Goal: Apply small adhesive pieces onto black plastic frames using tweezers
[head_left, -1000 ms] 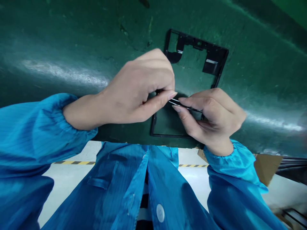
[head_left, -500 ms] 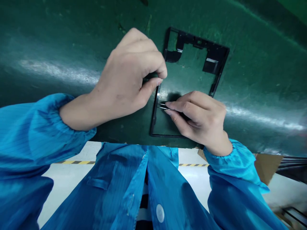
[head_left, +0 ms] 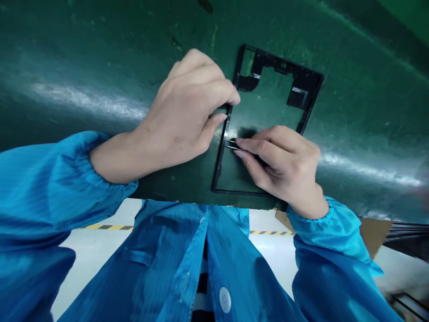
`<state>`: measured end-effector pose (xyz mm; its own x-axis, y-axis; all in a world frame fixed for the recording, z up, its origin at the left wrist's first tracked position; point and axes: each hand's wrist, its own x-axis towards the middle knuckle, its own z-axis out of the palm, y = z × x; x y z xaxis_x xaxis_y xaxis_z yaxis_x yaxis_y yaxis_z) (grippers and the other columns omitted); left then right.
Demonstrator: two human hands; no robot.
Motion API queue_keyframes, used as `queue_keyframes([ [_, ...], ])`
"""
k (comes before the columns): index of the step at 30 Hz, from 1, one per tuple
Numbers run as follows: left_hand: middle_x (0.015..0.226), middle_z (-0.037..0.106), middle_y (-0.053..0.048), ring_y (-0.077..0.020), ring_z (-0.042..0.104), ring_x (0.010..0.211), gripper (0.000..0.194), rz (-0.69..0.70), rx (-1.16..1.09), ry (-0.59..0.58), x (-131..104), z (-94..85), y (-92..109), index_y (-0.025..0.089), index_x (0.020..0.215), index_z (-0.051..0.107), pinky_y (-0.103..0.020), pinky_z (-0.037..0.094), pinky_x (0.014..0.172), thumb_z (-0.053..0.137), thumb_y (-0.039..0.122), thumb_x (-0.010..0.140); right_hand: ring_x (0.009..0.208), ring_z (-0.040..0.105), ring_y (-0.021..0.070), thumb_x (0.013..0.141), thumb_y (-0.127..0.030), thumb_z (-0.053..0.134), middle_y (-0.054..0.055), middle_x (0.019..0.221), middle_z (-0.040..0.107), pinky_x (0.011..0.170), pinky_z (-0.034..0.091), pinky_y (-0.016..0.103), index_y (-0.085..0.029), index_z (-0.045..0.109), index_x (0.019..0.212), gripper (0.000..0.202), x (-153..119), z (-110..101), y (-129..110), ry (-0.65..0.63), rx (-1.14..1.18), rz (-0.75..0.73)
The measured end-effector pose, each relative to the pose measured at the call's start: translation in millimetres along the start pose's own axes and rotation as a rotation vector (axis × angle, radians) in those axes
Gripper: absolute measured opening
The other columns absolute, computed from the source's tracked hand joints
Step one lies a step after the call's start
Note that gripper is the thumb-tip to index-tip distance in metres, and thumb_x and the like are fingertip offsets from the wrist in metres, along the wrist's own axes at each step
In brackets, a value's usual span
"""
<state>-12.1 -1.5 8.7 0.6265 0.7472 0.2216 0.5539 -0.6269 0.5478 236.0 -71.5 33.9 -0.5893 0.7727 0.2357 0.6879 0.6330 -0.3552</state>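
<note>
At centre right, the right hand (head_left: 283,161) pinches tweezers (head_left: 232,147) by a flat, black, open-centred frame (head_left: 221,152); the left hand (head_left: 187,114), thumb and forefinger slightly parted, meets its left bar, grip unclear.

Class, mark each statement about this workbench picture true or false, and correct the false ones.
1. The right hand holds tweezers. True.
2. The black frame stands upright. False: it lies flat on the green tabletop.
3. The left hand wears a glove. False: it is bare.
4. Both sleeves are blue. True.
5. The tweezers' tips are at the frame's right side. False: they are at its left side.
</note>
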Motion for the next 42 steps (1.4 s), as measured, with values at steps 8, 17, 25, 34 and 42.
queue_keyframes([
  [8, 0.128, 0.068, -0.012, -0.0399, 0.058, 0.131, 0.032, -0.039, 0.002, 0.003, 0, 2.7, 8, 0.022, 0.127, 0.067, -0.062, 0.052, 0.101, 0.058, 0.030, 0.097, 0.083, 0.070, 0.0198, 0.100, -0.029, 0.068, 0.005, 0.100, 0.075, 0.066, 0.052, 0.036, -0.024, 0.073, 0.116, 0.018, 6, -10, 13, -0.053, -0.080, -0.009],
  [17, 0.138, 0.063, -0.018, -0.0410, 0.054, 0.135, 0.049, -0.064, 0.028, -0.006, -2, 0.9, 9, 0.013, 0.142, 0.059, -0.058, 0.049, 0.108, 0.055, 0.034, 0.098, 0.087, 0.072, 0.0209, 0.102, -0.030, 0.066, 0.006, 0.102, 0.074, 0.070, 0.054, 0.035, -0.023, 0.075, 0.118, 0.019, 19, -5, 25, -0.008, -0.030, 0.017],
  [25, 0.141, 0.060, -0.018, -0.0419, 0.053, 0.136, 0.050, -0.090, 0.015, -0.019, -3, -1.9, 14, 0.018, 0.145, 0.052, -0.062, 0.046, 0.111, 0.055, 0.036, 0.098, 0.084, 0.073, 0.0197, 0.098, -0.022, 0.070, 0.008, 0.097, 0.075, 0.071, 0.060, 0.035, -0.015, 0.077, 0.114, 0.019, 19, 3, 28, 0.114, 0.061, -0.001],
  [34, 0.143, 0.059, -0.017, -0.0424, 0.050, 0.140, 0.049, -0.105, -0.009, -0.042, -3, -4.1, 17, 0.022, 0.146, 0.051, -0.063, 0.046, 0.111, 0.058, 0.035, 0.099, 0.089, 0.073, 0.0225, 0.098, -0.028, 0.073, 0.006, 0.100, 0.077, 0.076, 0.063, 0.041, -0.026, 0.077, 0.117, 0.020, 19, 3, 26, 0.146, 0.045, 0.150],
  [42, 0.139, 0.061, -0.016, -0.0417, 0.051, 0.140, 0.049, -0.084, 0.002, -0.003, -3, 0.8, 12, 0.024, 0.142, 0.053, -0.061, 0.046, 0.111, 0.064, 0.042, 0.098, 0.088, 0.071, 0.0230, 0.097, -0.023, 0.072, 0.007, 0.099, 0.075, 0.076, 0.060, 0.041, -0.023, 0.078, 0.118, 0.022, 21, 5, 30, 0.152, 0.077, 0.099],
])
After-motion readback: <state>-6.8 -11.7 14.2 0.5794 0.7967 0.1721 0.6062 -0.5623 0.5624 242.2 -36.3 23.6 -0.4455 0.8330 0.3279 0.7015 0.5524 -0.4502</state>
